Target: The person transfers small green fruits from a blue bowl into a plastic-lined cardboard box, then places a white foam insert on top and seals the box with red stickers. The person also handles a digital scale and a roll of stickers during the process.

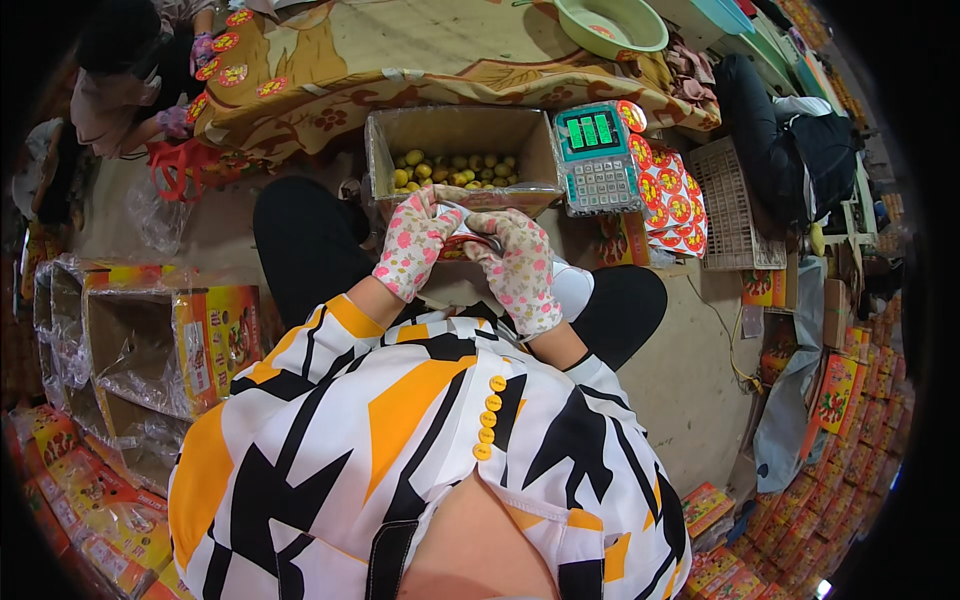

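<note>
My left hand (pixel 418 244), in a white cotton glove printed with pink flowers, grips one side of a small white-and-red sheet (pixel 459 241). On its other side, my right hand (pixel 517 262) holds it in a matching glove. Bent fingers cover much of the sheet, so its full shape is hidden. Just beyond my hands stands an open cardboard box (pixel 465 135) lined with clear plastic. Small round yellow-green and brown fruits (pixel 457 171) lie in its bottom. To the right of the box is a digital weighing scale (pixel 598 159) with a lit display.
Sheets of round red stickers (pixel 675 196) hang beside the scale. A cloth-covered table (pixel 450 45) bears a green basin (pixel 611 30). Empty plastic-lined cartons (pixel 135 330) stand left, a white crate (pixel 731 206) right. A gloved co-worker (pixel 120 97) sits at far left; another person (pixel 780 150) is right.
</note>
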A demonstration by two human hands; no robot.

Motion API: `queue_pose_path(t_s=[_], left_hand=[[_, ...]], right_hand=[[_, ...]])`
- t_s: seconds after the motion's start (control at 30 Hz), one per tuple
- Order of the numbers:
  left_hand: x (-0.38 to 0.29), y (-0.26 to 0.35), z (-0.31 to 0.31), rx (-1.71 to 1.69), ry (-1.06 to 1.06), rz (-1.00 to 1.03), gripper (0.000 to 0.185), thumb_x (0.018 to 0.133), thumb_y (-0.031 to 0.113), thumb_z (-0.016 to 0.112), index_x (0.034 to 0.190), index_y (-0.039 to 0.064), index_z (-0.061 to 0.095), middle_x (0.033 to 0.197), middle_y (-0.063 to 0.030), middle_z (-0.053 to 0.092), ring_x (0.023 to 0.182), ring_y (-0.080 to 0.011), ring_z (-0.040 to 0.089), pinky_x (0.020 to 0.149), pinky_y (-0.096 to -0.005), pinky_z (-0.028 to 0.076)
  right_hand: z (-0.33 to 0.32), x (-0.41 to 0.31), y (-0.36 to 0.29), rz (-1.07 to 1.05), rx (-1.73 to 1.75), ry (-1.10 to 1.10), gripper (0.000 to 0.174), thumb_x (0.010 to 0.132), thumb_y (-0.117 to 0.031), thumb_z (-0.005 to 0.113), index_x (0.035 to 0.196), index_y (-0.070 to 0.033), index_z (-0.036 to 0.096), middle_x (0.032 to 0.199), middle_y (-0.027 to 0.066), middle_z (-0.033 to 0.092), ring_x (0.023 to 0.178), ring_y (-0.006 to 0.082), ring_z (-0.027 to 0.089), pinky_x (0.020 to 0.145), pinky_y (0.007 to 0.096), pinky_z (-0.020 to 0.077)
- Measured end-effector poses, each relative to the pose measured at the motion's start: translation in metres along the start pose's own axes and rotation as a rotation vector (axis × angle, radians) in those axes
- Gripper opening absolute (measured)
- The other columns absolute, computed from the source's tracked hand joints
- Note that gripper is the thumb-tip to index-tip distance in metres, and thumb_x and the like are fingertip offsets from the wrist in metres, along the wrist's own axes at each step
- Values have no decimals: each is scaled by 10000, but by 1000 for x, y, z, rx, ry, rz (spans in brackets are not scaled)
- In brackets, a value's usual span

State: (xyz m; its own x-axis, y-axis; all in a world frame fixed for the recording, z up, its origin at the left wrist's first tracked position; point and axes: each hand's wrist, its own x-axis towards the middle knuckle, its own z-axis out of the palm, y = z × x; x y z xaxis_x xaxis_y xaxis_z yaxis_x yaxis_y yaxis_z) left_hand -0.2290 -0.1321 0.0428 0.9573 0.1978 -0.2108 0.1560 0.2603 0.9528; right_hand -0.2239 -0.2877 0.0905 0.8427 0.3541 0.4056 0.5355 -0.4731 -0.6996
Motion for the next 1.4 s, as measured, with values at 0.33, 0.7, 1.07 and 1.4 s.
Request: queue_pose_path(t_s=[0.33, 0.7, 1.07, 1.4], left_hand=[[8, 16, -3, 11, -120, -121, 203, 857, 96, 615, 1037, 6, 641, 952, -82, 656, 881, -143, 605, 788, -266, 480], [13, -2, -30, 297, -297, -51, 170, 876, -3, 545, 1022, 5, 631, 1008, -60, 657, 958, -122, 579, 901, -252, 424], [30, -7, -21, 252, -381, -109, 147, 856, 4, 570, 990, -11, 626, 1012, -73, 657, 975, -142, 587, 915, -269, 432], [-26, 141, 24, 382, -693, 335, 275, 808, 178, 688, 1035, 24, 664, 873, -62, 661, 750, -164, 624, 685, -275, 493]], right_hand=[[-18, -3, -7, -293, 164, -163, 146, 714, -7, 640, 790, -118, 581, 784, 33, 620, 797, 230, 610, 882, 336, 466], [-131, -24, 228, 851, 382, 937, 439, 750, -150, 803, 1055, 9, 530, 995, 86, 604, 858, 152, 578, 747, 272, 487], [-99, -11, 225, 1098, -57, 852, 654, 622, -242, 879, 1087, 47, 520, 1103, 214, 572, 1002, 310, 586, 872, 391, 480], [-167, -75, 128, 1065, 309, 387, 622, 930, -534, 439, 1205, 12, 553, 1128, 199, 619, 1053, 286, 588, 918, 360, 455]])
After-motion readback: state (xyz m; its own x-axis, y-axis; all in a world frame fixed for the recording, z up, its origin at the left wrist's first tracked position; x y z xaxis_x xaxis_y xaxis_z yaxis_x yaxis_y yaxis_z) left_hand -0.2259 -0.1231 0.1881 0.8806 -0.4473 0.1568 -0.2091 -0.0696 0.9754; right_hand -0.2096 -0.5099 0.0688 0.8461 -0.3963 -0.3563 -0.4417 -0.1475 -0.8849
